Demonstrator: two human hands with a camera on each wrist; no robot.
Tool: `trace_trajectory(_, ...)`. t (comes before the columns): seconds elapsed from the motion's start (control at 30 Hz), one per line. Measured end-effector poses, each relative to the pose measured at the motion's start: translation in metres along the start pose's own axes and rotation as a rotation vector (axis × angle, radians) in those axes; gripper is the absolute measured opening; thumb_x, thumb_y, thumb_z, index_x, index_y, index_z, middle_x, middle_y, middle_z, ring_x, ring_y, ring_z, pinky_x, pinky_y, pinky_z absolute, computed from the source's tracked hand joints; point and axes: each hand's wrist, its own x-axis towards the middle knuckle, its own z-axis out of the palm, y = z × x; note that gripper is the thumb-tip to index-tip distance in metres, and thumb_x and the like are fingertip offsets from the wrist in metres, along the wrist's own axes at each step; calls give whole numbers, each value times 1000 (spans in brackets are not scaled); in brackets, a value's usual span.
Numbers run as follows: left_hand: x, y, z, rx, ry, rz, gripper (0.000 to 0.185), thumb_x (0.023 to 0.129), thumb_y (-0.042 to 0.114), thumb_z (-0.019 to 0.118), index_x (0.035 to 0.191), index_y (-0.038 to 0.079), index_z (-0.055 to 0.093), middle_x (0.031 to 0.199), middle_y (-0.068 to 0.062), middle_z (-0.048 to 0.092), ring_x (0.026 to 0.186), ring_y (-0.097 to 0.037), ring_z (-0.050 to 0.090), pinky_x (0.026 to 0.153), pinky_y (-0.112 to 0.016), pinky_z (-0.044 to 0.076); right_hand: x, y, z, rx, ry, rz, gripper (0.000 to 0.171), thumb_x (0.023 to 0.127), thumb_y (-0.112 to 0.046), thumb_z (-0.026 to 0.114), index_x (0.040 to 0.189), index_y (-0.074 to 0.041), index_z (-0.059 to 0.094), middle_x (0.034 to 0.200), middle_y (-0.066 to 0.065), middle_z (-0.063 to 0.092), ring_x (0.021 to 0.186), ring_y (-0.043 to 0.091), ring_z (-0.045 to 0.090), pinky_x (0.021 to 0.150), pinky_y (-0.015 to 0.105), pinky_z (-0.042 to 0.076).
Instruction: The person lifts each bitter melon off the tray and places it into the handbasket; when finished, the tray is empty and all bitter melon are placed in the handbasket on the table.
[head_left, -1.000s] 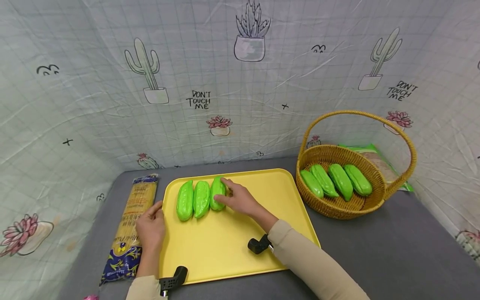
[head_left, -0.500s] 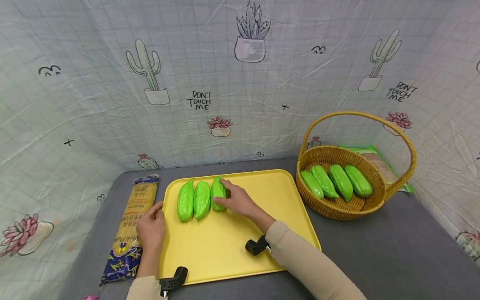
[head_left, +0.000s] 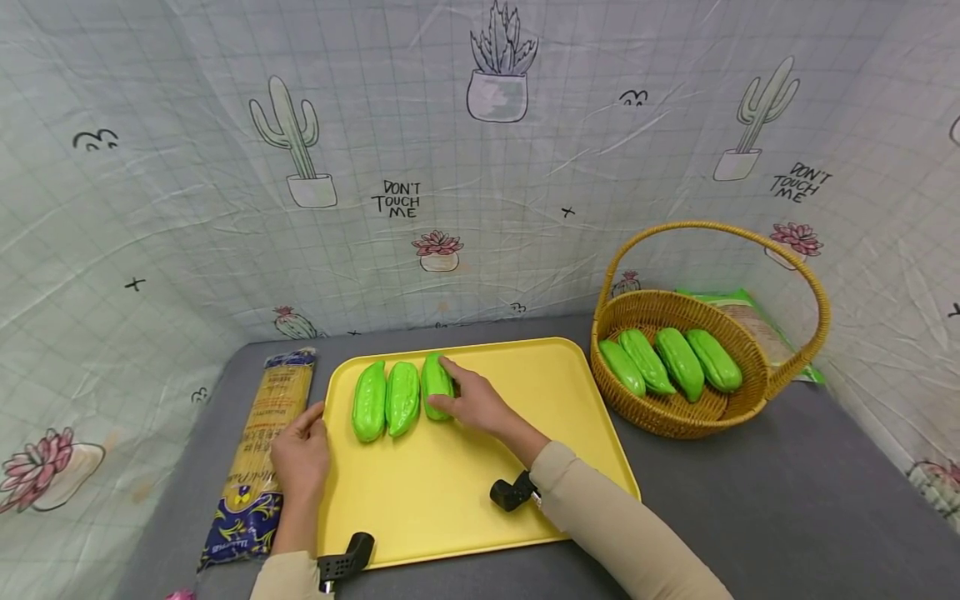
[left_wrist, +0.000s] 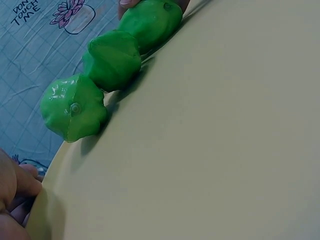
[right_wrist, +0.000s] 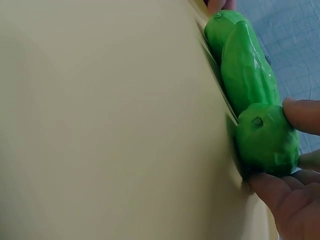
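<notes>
Three glossy green bitter melons lie side by side, lengthwise, at the far left of a yellow tray (head_left: 450,500): a left one (head_left: 369,402), a middle one (head_left: 402,398) and a right one (head_left: 437,386). My right hand (head_left: 480,404) holds the right melon from its right side, thumb and fingers on opposite sides of it in the right wrist view. That melon (right_wrist: 267,142) rests on the tray. Over at the tray's left rim, my left hand (head_left: 302,454) grips the edge with curled fingers; part of them is hidden.
A wicker basket (head_left: 678,429) with a tall handle stands right of the tray, several more green melons inside. Behind it lies a green-edged packet (head_left: 738,308). A pack of spaghetti (head_left: 262,425) lies left of the tray. A patterned cloth hangs behind the grey table (head_left: 810,500).
My right wrist has shifted slightly left, and a narrow gap shows between the middle and right melons. My left hand stays at the tray's rim.
</notes>
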Motion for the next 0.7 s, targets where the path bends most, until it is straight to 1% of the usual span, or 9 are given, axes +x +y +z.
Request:
trace_trajectory(0.1,1,-1,0,5,5,3,36,105,9,49,136,1,65,139,-26,63,126,-42,62,65,7,31,-1,-1,0,-8,-1,-6,77,102,-26,64,163,-7,21,160,19,42,141,34,50,113,47,45)
trace_trajectory(0.37,2,-2,0,11,6,-3,36,105,10,49,137,2,65,139,-25,62,126,-42,62,65,7,31,-2,-1,0,-12,4,-11,77,102,-26,64,163,-7,21,163,18,37,148,34,42,117,47,41)
trace_trajectory(0.57,1,-3,0,3,3,-5,36,105,9,49,137,2,65,139,-26,62,125,-42,62,64,7,31,-4,-1,-3,1,12,-14,76,102,-25,63,164,-9,21,163,18,39,142,33,50,112,46,46)
trace_trajectory(0.7,1,-3,0,0,0,-4,36,105,9,48,137,2,64,139,-26,62,124,-42,63,64,7,32,-6,-3,-7,10,23,-23,76,102,-24,64,164,-10,22,164,17,36,144,32,48,113,45,46)
